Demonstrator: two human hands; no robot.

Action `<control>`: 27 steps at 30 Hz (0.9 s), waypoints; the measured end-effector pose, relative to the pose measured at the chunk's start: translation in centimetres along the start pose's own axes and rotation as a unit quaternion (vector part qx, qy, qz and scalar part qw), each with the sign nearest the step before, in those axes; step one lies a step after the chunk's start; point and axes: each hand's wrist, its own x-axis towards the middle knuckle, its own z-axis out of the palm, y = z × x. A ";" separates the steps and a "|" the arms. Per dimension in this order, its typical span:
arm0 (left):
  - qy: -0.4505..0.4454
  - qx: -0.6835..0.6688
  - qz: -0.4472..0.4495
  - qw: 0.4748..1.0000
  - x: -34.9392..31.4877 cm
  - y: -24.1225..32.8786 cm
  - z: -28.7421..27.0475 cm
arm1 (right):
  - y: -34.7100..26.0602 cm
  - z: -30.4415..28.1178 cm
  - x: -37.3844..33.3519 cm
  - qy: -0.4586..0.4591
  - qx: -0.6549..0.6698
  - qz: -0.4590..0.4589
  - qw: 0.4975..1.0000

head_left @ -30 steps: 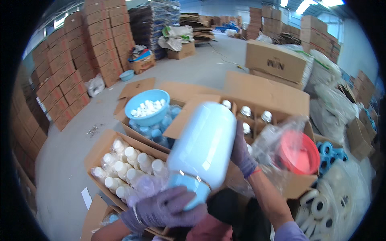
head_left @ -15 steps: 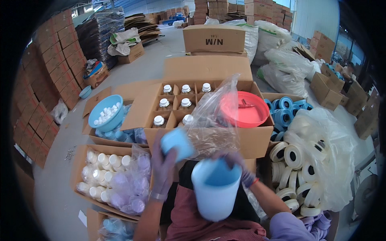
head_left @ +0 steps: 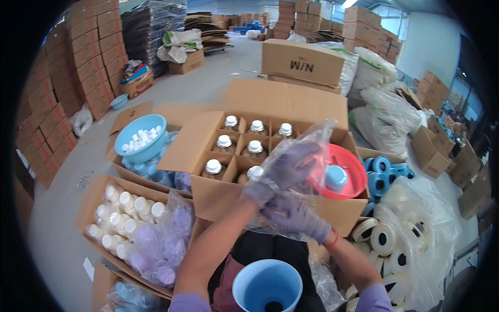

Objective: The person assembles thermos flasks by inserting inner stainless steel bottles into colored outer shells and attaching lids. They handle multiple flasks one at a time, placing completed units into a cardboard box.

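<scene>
The clear bag (head_left: 323, 136) is thin, glossy plastic, all crinkles from where I'm standing. Matt, cloth-like gloves (head_left: 261, 191) cover the left hand (head_left: 291, 165) and right hand (head_left: 299, 214). The pale blue tub (head_left: 254, 287) and red basin (head_left: 358, 179) look smooth, plastic; the open carton (head_left: 221, 197) is dull cardboard, its bottle caps (head_left: 213, 166) shiny.

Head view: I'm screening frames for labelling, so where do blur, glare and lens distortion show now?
Head view, centre: the left hand looks soft, perhaps from motion; head view, right: the clear plastic sheet carries a pale sheen; head view, left: the stacked cartons lean with the fisheye bend; head view, corners: black.
</scene>
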 end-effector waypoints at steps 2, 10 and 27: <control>0.154 -0.165 -0.213 0.950 -3.1 2.8 -5.9 | 2.5 -0.6 3.8 0.036 -0.170 0.028 0.984; 0.291 -0.219 -0.379 0.851 -16.6 2.4 -10.8 | 9.7 2.3 11.0 -0.277 -0.287 0.207 0.893; 0.150 -0.615 -0.305 0.711 -12.4 4.2 -9.2 | -9.6 -4.1 -0.7 0.065 -0.361 -0.280 0.887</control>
